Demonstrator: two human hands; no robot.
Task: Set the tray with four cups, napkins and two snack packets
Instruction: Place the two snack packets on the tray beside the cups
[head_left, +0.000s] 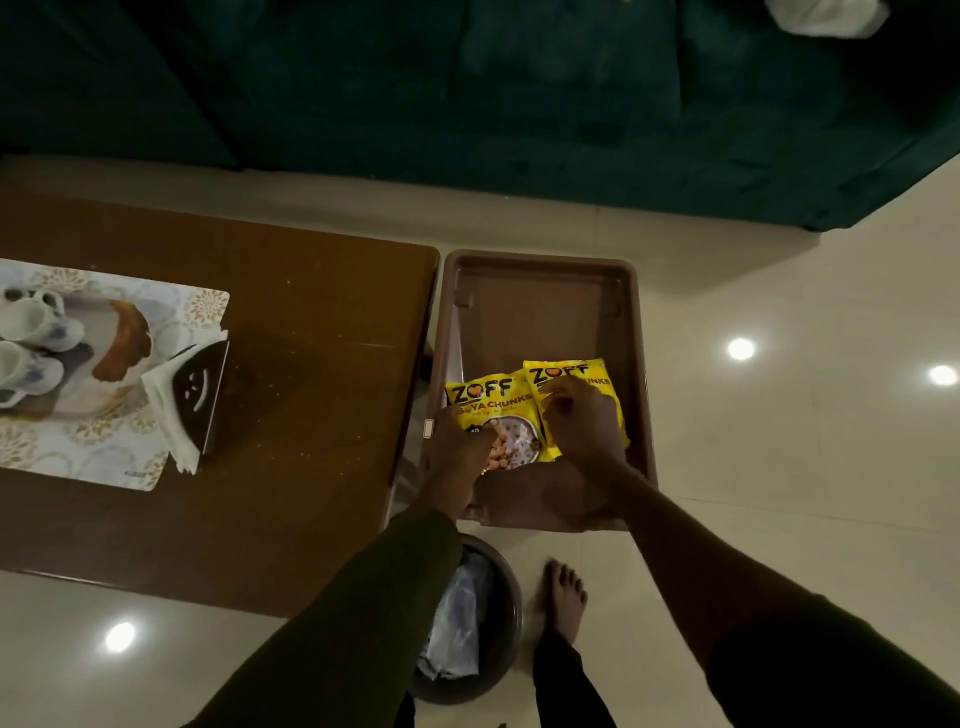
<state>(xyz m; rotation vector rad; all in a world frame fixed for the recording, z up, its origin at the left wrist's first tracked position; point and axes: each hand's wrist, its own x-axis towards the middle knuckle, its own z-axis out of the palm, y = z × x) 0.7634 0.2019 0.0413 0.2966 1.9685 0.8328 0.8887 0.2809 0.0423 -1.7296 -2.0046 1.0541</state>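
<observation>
Nearest, below the hands: glossy cream floor tiles (779, 415) with lamp reflections, a bare foot (563, 597), and a dark round bin (498, 613) lined with a plastic bag.

Above these, a brown tray (540, 291), its far half bare. In its near half, two yellow Zoff soya chunks packets side by side, edges overlapping. Left hand (457, 447) on the lower edge of the left packet (488, 400), fingers curled onto it; right hand (584, 421) spread flat over the right packet (576, 371). Cannot tell whether either hand truly pinches its packet or only presses it.

Left of the hands, a brown wooden table (291, 364) touching the tray's side. Farther left on it, a patterned placemat (104, 457), a dark napkin holder (200, 384) with white napkins (163, 410), and white cups (36, 332).

Farthest, beyond the tray, a dark green sofa (519, 104).
</observation>
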